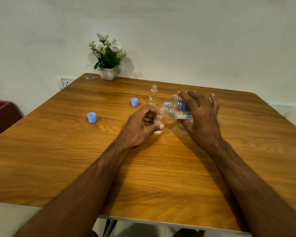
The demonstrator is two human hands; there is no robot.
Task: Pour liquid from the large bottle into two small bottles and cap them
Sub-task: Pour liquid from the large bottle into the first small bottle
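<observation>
My right hand point(201, 115) grips the large clear bottle point(178, 106), which is tipped on its side with its open neck pointing left over a small bottle point(159, 119). My left hand point(142, 124) holds that small clear bottle upright on the table between thumb and fingers. A second small bottle point(153, 95) stands open and uncapped just behind. Two blue caps lie on the table: one point(134, 102) left of the far bottle, the other point(91, 117) further left.
The wooden table point(75, 151) meets a white wall at the back. A white pot of artificial flowers point(108, 72) stands at the table's far left corner. A dark red piece of furniture point(2, 115) sits beyond the left edge.
</observation>
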